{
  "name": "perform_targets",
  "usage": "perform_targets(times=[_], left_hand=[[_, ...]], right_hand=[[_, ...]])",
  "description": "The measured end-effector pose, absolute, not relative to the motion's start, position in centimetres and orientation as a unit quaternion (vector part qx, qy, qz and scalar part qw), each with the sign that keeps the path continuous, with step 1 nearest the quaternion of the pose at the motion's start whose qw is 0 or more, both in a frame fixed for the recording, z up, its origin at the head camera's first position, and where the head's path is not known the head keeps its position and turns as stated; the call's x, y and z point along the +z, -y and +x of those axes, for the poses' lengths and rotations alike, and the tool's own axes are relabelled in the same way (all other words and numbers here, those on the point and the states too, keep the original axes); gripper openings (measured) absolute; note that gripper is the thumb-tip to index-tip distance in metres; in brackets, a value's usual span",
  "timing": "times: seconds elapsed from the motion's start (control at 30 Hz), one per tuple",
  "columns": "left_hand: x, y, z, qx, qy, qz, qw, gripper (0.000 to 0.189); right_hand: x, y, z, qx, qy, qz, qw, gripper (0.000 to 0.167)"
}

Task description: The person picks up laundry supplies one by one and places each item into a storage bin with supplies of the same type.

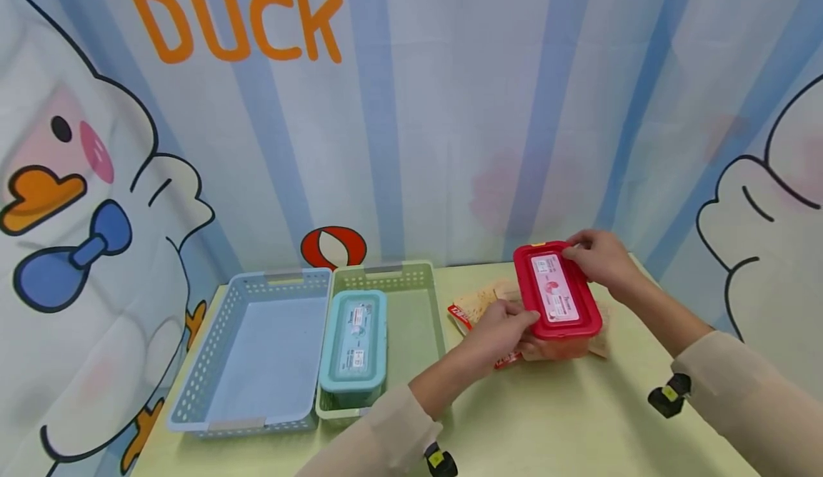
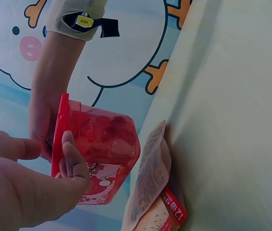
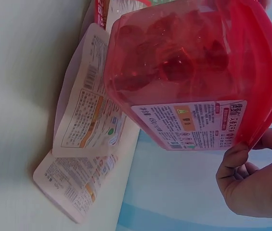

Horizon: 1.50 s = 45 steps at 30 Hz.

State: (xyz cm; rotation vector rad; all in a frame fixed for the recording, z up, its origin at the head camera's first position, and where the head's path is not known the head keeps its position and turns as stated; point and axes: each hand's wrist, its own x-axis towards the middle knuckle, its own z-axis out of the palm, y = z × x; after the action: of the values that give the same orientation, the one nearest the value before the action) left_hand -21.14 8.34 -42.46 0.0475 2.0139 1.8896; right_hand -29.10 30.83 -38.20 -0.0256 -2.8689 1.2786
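Observation:
Both hands hold a clear red plastic box (image 1: pixel 556 291) with a red lid and a pink label, tilted in the air above some snack bags. My left hand (image 1: pixel 496 333) pinches the lid's near left edge between thumb and fingers. At the far right corner, my right hand (image 1: pixel 598 259) pinches the lid rim. Round reddish pieces show through the box's wall (image 2: pixel 109 137) in the left wrist view. Below it lie printed snack bags (image 3: pixel 90 103), partly hidden by the box in the head view.
On the table's left stands a blue perforated basket (image 1: pixel 193 391). Against it is a green basket (image 1: pixel 414 327), with a teal lidded box (image 1: pixel 353 341) along its left side. A striped curtain (image 1: pixel 450 106) with duck drawings hangs behind and beside the table (image 1: pixel 514 420).

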Motion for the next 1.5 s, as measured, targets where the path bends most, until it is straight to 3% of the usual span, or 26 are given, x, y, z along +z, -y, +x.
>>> perform_targets(times=[1.0, 1.5], left_hand=[[-41.5, -3.8, -21.5, 0.587, -0.787, 0.078, 0.171, 0.030], [-40.8, -1.6, -21.3, 0.617, -0.756, 0.102, 0.196, 0.031]], right_hand=[[-37.4, -27.3, -28.9, 0.452, 0.892, 0.012, -0.028, 0.041], [-37.3, -25.4, -29.1, 0.467, 0.882, 0.047, -0.043, 0.036]])
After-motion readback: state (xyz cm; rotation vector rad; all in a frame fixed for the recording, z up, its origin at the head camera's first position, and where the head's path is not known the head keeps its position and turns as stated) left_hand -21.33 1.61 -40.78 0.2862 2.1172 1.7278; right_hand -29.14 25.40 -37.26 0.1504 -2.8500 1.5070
